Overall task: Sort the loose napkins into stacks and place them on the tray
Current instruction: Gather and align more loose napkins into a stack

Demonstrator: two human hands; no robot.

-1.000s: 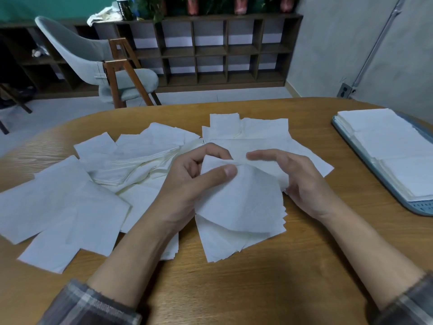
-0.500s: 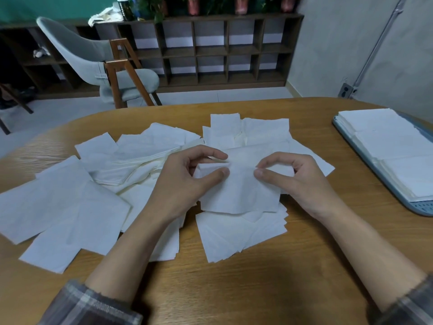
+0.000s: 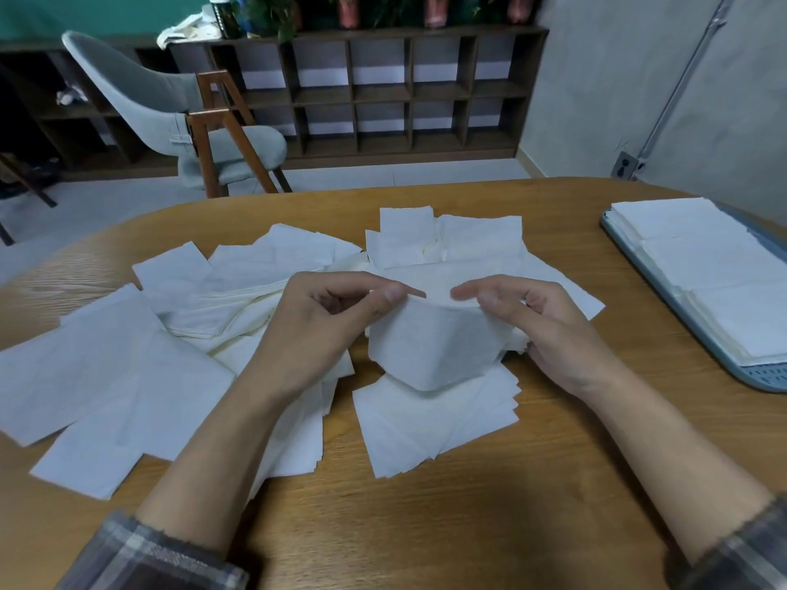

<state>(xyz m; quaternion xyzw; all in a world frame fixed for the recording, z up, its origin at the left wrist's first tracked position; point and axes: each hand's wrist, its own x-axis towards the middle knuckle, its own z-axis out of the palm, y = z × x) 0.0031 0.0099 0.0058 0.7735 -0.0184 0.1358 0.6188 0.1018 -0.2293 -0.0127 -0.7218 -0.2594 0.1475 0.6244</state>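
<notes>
A white napkin [image 3: 430, 347] hangs between both hands above the table. My left hand [image 3: 323, 330] pinches its upper left corner between thumb and fingers. My right hand [image 3: 536, 330] pinches its upper right edge. Under it lies a rough stack of napkins [image 3: 434, 423] with fanned edges. Several loose napkins [image 3: 127, 368] spread across the left and middle of the wooden table [image 3: 426, 525]. A grey-blue tray [image 3: 762, 376] at the right edge carries neat napkin stacks [image 3: 702, 266].
Beyond the table's far edge stand a grey chair [image 3: 179, 112] with wooden legs and a dark cubby shelf [image 3: 383, 91] along the wall. Bare wood shows near the front edge and between the pile and the tray.
The napkin was first held mainly by my left hand, then flattened low between both hands. Now both hands have lifted it by its top corners, and it sags in the middle.
</notes>
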